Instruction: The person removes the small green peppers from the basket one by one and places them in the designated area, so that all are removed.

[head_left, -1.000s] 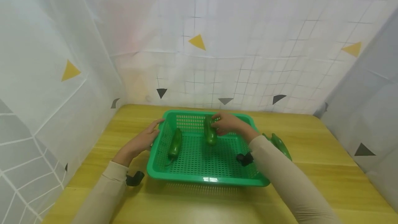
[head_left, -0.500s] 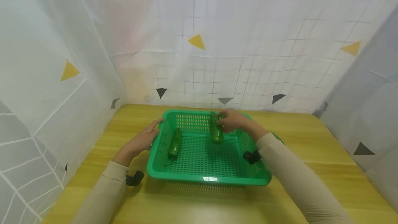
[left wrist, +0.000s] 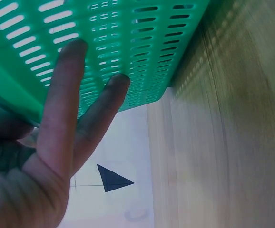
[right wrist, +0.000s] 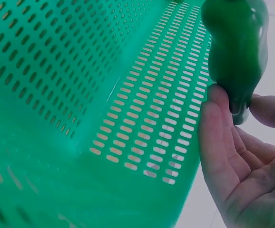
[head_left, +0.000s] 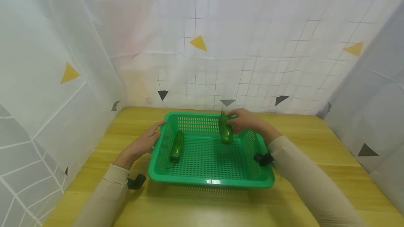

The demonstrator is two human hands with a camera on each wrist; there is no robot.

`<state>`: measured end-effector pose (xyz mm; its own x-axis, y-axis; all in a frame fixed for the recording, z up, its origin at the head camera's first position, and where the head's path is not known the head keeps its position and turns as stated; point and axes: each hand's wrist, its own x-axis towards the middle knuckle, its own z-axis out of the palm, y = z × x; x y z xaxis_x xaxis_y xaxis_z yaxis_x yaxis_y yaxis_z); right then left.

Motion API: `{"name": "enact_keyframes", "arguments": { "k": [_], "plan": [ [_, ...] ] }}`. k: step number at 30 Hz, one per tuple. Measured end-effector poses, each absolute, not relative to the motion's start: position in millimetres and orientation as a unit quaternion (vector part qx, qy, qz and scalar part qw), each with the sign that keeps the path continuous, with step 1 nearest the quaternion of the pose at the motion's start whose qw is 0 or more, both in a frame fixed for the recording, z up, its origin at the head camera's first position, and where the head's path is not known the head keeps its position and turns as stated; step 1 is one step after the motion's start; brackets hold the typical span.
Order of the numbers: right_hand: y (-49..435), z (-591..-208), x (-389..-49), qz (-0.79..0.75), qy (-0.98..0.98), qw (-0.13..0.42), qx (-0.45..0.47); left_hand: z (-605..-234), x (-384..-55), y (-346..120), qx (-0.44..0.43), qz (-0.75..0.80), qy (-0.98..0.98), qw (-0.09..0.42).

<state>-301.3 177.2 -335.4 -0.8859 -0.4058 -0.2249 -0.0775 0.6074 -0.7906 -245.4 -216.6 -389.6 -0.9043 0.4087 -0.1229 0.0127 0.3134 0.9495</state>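
In the head view, a long green pepper [head_left: 225, 129] is pinched between the fingers and thumb of my right hand [head_left: 247, 121]. It hangs tilted over the back right part of a green plastic basket [head_left: 176, 184]. The right wrist view shows thumb and fingertips on the narrow end of this pepper [right wrist: 236, 52]. A second green pepper [head_left: 177, 146] lies in the basket along its left wall. My left hand [head_left: 143, 143] is at the basket's left side, one finger reaching the rim. In the left wrist view, two straight fingers [left wrist: 63, 104] lie against the slotted outer wall.
The basket stands on a yellow wooden table [head_left: 315, 157]. A white patterned sheet [head_left: 258, 38] hangs behind and at both sides. Black wrist mounts [head_left: 136, 181] show at both sleeves, the right one over the basket's right wall.
My right hand has moved to the right with the pepper, toward the basket's back right corner. Peppers seen right of the basket earlier are now behind my right arm. My left hand stays put.
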Motion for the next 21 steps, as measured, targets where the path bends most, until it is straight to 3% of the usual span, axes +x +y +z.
{"name": "enact_keyframes", "arguments": {
  "k": [21],
  "plan": [
    [209.8, -323.3, -298.3, -0.438, 0.874, 0.176, -0.114, -390.5, -246.4, -215.8, 0.13, 0.566, 0.796, 0.171]
  ]
}}
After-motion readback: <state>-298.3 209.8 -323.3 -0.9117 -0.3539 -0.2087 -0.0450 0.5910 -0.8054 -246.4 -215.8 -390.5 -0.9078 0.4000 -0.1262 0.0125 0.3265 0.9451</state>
